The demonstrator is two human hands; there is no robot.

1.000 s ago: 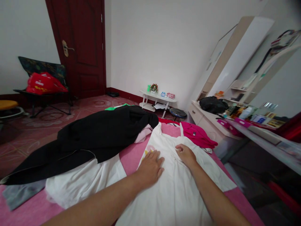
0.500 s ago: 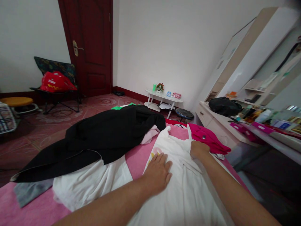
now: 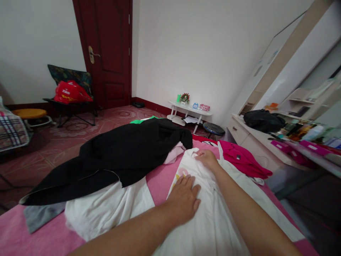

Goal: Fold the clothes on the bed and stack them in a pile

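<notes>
Left hand (image 3: 184, 202) pressed flat, fingers spread and holding nothing, on the white garment (image 3: 213, 220) spread over the pink bed cover (image 3: 157, 177), just beside a yellow and pink print at the garment's left edge. Right hand (image 3: 206, 158) farther up, at the garment's top end toward the far edge of the bed, fingers curled down onto the fabric; whether pinching a fold or only resting cannot be told. Garment lying lengthwise along the right side of the bed, from the near edge up to the right hand. Touching its upper right side, a crumpled magenta garment (image 3: 242, 161) at the bed's right edge. To the left, a large black garment (image 3: 114, 156) draped across the middle and left of the bed, over another white cloth (image 3: 106, 206) and a grey piece (image 3: 39, 218) near the left edge. Beyond the bed, a small white side table (image 3: 190, 112) against the wall, a dark red door (image 3: 106, 53), and a folding chair (image 3: 71, 90) carrying a red bag (image 3: 70, 92).
</notes>
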